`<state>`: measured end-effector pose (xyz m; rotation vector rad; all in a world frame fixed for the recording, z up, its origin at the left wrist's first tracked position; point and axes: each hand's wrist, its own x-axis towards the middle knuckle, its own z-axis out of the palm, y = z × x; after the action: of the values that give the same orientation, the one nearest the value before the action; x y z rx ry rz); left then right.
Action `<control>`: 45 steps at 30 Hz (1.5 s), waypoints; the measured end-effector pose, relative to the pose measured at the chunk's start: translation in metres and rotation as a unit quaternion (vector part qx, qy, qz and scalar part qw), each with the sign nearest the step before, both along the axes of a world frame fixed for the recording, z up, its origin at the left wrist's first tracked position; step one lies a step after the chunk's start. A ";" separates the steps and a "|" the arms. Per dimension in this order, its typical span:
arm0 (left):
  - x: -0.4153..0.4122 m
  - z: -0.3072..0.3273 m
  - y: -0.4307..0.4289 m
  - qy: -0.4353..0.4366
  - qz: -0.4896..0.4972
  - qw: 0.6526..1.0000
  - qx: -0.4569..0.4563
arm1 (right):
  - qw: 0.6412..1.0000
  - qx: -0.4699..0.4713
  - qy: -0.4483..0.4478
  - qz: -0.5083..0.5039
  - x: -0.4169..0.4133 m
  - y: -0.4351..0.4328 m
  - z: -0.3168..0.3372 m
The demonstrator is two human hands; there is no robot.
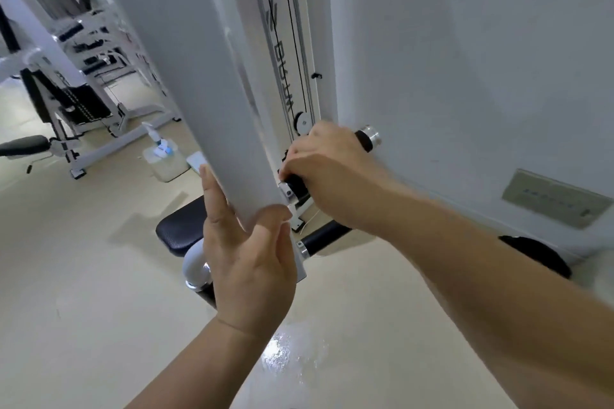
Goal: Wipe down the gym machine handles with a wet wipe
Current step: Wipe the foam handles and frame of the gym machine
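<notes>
Here the right hand [327,169] reaches forward, fingers curled around the black handle [363,139]; the left hand [247,259] grips the white upright [212,83], fingers wrapped.

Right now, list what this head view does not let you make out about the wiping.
- Wet wipe: none visible; the right hand closes over the black handle and would hide it.
- Handle's middle: covered by that hand.
- Left hand: its fingers wrap behind the white upright.
- Tub on the floor: too blurred to identify.
</notes>
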<state>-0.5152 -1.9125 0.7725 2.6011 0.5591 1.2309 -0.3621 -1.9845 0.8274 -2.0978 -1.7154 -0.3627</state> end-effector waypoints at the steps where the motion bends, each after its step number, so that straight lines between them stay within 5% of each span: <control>1: -0.001 0.000 0.000 0.003 -0.002 1.000 0.001 | 0.999 -0.041 0.012 0.018 0.012 -0.001 0.010; 6: -0.003 -0.001 0.002 0.010 0.000 1.000 0.000 | 0.989 0.004 0.149 -0.012 0.064 -0.037 0.025; 12: 0.002 -0.002 0.004 0.000 0.000 1.000 -0.002 | 0.993 0.056 0.069 0.074 0.023 -0.009 -0.004; 18: -0.003 -0.009 0.000 -0.011 0.032 0.999 0.026 | 0.972 0.206 0.084 -0.071 0.061 -0.055 -0.011; 20: -0.007 -0.015 -0.015 -0.033 0.028 0.994 0.105 | 0.937 0.274 0.182 -0.116 0.064 -0.063 -0.020; 23: -0.002 -0.014 -0.040 -0.054 -0.087 0.977 0.185 | 0.821 0.340 0.442 -0.126 0.062 -0.061 -0.031; 25: 0.014 -0.005 -0.045 0.008 -0.112 0.978 0.173 | 0.786 0.335 0.507 -0.110 0.055 -0.057 -0.046; 29: 0.048 0.006 -0.038 0.168 0.017 0.975 0.144 | 0.757 0.317 0.561 -0.105 0.043 -0.049 -0.064; 32: 0.055 0.004 -0.036 0.225 0.055 0.959 0.164 | 0.758 0.325 0.559 -0.084 0.052 -0.047 -0.043; 37: 0.057 -0.003 -0.033 0.212 0.069 0.957 0.187 | 0.849 0.323 0.418 -0.010 0.056 -0.051 -0.032; 45: 0.061 -0.007 -0.037 0.217 0.078 0.955 0.189 | 0.823 0.293 0.483 -0.055 0.070 -0.043 -0.046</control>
<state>-0.4547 -1.9495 0.7659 3.2420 0.6709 0.8688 -0.2921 -2.0276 0.7810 -1.4748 -0.7380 0.1463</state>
